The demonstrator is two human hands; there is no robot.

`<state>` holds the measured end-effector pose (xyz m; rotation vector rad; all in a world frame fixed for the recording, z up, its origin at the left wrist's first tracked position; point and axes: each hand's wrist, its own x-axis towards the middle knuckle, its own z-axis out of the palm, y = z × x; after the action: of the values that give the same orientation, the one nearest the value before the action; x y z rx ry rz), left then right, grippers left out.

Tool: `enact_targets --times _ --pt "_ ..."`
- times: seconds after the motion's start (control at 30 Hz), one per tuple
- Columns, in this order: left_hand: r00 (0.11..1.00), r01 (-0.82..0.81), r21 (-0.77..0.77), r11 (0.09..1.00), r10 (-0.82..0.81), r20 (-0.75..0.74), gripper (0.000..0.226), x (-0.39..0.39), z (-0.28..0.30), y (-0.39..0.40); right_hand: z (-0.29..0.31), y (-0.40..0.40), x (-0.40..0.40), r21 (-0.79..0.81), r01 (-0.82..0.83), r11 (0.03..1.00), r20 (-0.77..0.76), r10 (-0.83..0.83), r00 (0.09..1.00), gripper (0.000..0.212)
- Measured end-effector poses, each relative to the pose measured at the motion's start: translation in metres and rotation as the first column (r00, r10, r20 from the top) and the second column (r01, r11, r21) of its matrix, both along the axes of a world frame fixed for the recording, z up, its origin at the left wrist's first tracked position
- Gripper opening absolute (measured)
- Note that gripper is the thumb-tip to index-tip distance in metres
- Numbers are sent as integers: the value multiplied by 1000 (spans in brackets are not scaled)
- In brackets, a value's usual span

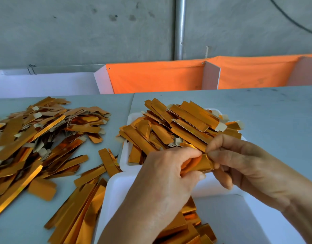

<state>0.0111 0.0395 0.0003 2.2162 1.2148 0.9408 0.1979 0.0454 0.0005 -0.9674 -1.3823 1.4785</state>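
Observation:
Both hands meet in the middle over a narrow gold foil card piece point(201, 165). My left hand point(162, 184) grips it from below and the left, fingers curled round it. My right hand point(239, 164) pinches its upper end between thumb and forefinger. Most of the piece is hidden inside the left hand. Behind the hands, a white tray point(124, 154) is heaped with folded gold pieces point(185, 127). A second white tray point(239, 217) lies under my forearms with several gold pieces point(188, 224) in it.
A big loose heap of flat gold strips point(34, 138) covers the grey table point(274, 117) at the left, with more strips point(81, 205) near the front tray. An orange cloth barrier point(160, 76) and white panels stand along the back edge, before a concrete wall with a metal pipe point(180, 27).

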Motion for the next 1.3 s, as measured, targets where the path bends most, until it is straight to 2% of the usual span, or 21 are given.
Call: enact_targets --times 0.2,0.37,0.5,0.67,0.83,1.03,1.2,1.3 --pt "1000 26 31 999 -26 -14 43 1 1 -1 -3 1 -1 30 42 999 44 -43 998 4" --pt "996 61 -30 998 -59 73 41 -4 2 1 -6 2 0 -50 -22 998 -135 15 991 12" --pt "972 146 -124 981 -119 202 36 -7 7 3 -7 4 2 -115 -181 977 -362 129 923 27" --pt "940 221 -171 960 -162 301 40 -7 9 4 -6 4 3 -112 -300 947 -477 214 852 22" --pt "938 193 -140 971 -141 316 39 -5 7 3 -5 3 4 -158 -269 950 -494 160 855 31" --pt "942 174 -96 980 -137 306 31 -5 8 2 -4 1 2 -125 -174 977 -402 110 909 33" --pt "918 218 -119 969 -162 362 31 -7 9 3 -6 0 -3 -106 -245 964 -506 159 848 28" --pt "901 252 -133 959 -183 393 31 -7 10 3 -4 0 -1 -77 -275 958 -490 204 847 24"
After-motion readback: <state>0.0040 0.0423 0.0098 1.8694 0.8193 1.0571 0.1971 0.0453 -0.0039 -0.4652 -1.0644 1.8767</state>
